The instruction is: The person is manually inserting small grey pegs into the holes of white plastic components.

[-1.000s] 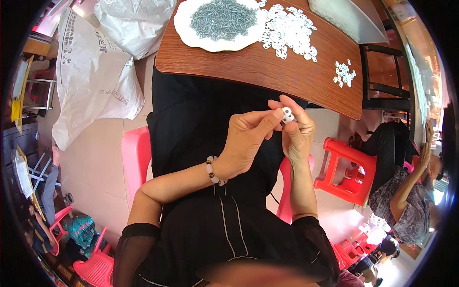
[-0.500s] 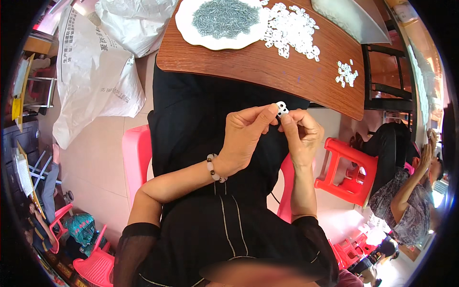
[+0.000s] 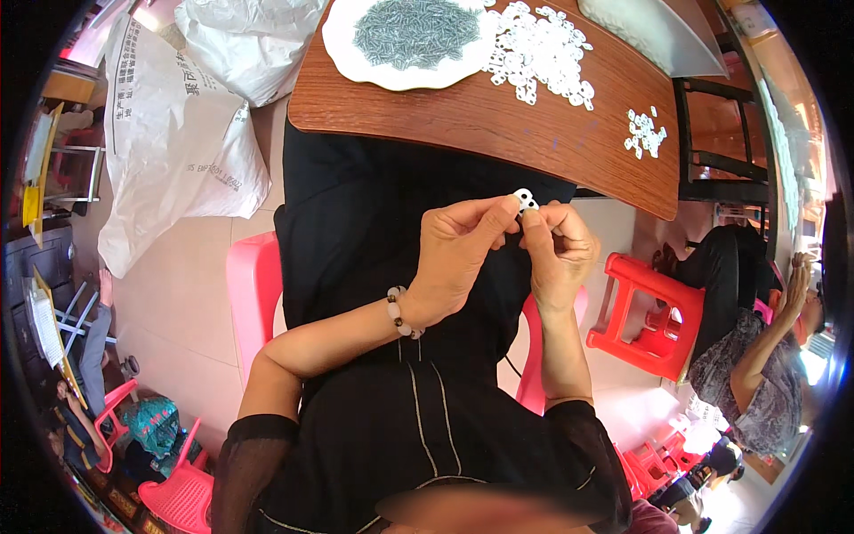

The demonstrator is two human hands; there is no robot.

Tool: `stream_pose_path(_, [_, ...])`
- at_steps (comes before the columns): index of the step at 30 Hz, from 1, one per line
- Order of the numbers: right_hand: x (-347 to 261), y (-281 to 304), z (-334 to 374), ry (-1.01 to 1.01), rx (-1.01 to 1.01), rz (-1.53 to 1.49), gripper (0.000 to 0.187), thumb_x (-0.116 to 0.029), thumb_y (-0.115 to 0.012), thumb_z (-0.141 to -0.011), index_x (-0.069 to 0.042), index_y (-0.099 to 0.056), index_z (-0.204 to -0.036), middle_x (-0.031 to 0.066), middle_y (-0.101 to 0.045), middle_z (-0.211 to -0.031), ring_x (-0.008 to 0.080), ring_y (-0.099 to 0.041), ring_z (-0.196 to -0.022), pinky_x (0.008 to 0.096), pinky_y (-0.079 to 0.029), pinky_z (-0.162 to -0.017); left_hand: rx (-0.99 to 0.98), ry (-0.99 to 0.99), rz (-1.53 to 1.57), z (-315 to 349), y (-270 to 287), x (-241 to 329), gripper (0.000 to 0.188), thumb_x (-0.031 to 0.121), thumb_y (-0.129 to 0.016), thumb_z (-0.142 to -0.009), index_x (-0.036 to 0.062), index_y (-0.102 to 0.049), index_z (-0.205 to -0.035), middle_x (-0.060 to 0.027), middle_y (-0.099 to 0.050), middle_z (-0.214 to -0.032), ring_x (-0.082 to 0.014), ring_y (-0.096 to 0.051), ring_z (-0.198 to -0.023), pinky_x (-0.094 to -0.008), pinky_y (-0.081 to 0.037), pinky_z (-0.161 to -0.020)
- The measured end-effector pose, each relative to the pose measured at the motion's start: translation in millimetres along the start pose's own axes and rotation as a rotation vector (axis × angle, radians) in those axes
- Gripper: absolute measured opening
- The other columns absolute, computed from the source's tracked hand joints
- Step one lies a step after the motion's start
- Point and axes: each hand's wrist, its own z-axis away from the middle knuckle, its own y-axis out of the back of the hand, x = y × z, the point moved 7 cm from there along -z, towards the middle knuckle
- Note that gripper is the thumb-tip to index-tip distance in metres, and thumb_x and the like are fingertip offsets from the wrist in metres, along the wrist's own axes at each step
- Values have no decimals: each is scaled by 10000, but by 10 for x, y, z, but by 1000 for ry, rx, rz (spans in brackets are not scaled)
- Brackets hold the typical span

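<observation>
Between the fingertips of both hands is a small white plastic piece with dark round holes (image 3: 524, 197), held above my lap. My left hand (image 3: 458, 254) pinches it from the left, thumb on top. My right hand (image 3: 562, 254) pinches its near right side, so part of the piece is hidden. On the brown table beyond lie a pile of similar white pieces (image 3: 544, 53) and a smaller group of them (image 3: 644, 133). A white scalloped plate (image 3: 342, 55) at the table's far left holds a heap of small grey metallic pins or screws (image 3: 416, 34).
The brown table (image 3: 400, 116) has its near edge just past my lap. A white tray (image 3: 654, 36) stands at its far right. White woven sacks (image 3: 169, 142) are on the floor at left. A red stool (image 3: 645, 316) and a seated person (image 3: 752, 374) are at right.
Both hands keep nearly the same pinch; the white piece has turned slightly between the fingertips. The person at right has shifted their arm.
</observation>
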Motion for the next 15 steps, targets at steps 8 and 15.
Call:
stream_pose_path(8, [80,-46,-25,-116,-91,-68,78,-27,-642,-870,-9,-627,-795,-25,-583,-654,9,-488,-598,162,-346,-516,0,-41,-36,-40,49,67,222,188,-693,-866,-13,-709,-961,-16,-647,-738,-42,-501,-621,-182,-400,-562])
stream_pose_path(15, [177,-32,-68,-141,-203,-303,181,-156,-686,-869,5,-625,-926,-2,-614,-759,29,-520,-675,165,-376,-597,-21,113,41,-20,56,53,214,187,-682,-873,-6,-699,-965,-18,-641,-747,-58,-523,-625,-190,-416,-583])
